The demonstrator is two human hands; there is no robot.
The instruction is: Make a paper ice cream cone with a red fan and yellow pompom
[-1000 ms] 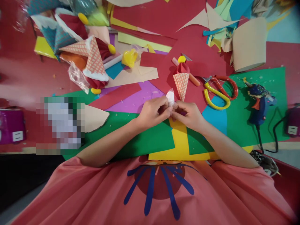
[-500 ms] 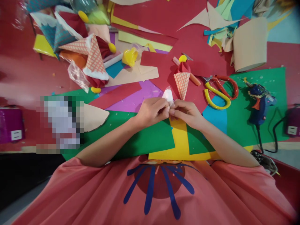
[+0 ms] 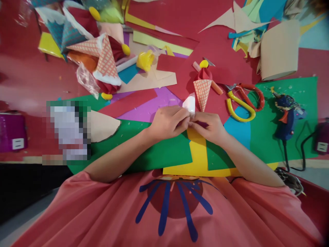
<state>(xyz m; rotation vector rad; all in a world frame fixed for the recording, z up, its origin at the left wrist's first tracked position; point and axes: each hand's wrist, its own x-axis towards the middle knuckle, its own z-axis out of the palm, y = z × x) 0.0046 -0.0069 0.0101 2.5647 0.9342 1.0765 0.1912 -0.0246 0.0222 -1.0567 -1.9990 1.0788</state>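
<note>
My left hand (image 3: 169, 122) is closed on a small white piece (image 3: 189, 105) with a clear, plastic-looking tip. My right hand (image 3: 210, 126) pinches at its lower edge, fingertips against those of the left; most of what lies between them is hidden. Just beyond my fingers lies a small checked paper cone (image 3: 203, 93) with a dark red top (image 3: 205, 73) and a yellow tip (image 3: 204, 64). Scissors with red and yellow handles (image 3: 241, 116) rest right of the cone.
A blue glue gun (image 3: 288, 120) with a black cord lies at the right on green sheet (image 3: 264, 147). Larger decorated cones (image 3: 105, 60) are heaped at upper left. A beige roll (image 3: 280, 49) stands upper right. Coloured scraps and a beige piece (image 3: 102, 127) cover the table.
The white piece now leans a little further right and shows more of its width above my fingers. The fingers of both hands have shifted slightly. The whole view has moved a little.
</note>
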